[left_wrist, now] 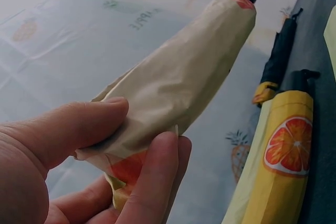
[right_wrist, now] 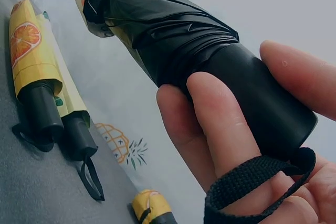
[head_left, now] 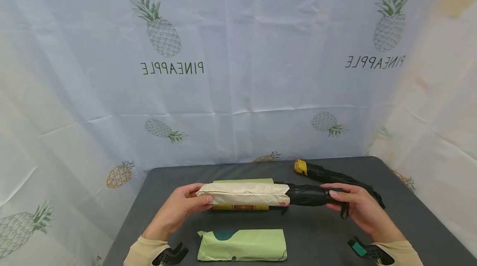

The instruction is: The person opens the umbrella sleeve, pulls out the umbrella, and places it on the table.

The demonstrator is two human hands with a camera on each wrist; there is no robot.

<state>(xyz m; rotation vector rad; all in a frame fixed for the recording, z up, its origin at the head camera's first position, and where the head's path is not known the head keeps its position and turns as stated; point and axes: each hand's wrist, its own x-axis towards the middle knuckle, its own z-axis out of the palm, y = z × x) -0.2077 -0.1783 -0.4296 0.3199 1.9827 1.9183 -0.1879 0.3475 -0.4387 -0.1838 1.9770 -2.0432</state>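
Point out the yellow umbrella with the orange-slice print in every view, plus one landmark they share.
Head: low centre; the yellow umbrella shows as a strip along the lower edge of the cream-covered umbrella.
Left wrist: the yellow umbrella is at lower right.
Right wrist: the yellow umbrella is at upper left, black handle downward.
Shared landmark: the cream-covered umbrella.

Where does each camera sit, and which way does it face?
Head: worn on the head, facing forward and down at the held umbrella above the table; shows the left hand, right hand and sleeves.
Left wrist: worn there, facing along the cream cover; shows the left hand close up, part of the right beyond.
Right wrist: worn there, facing the black handle; shows the right hand.
Both wrist views share the held umbrella and the orange-slice umbrella.
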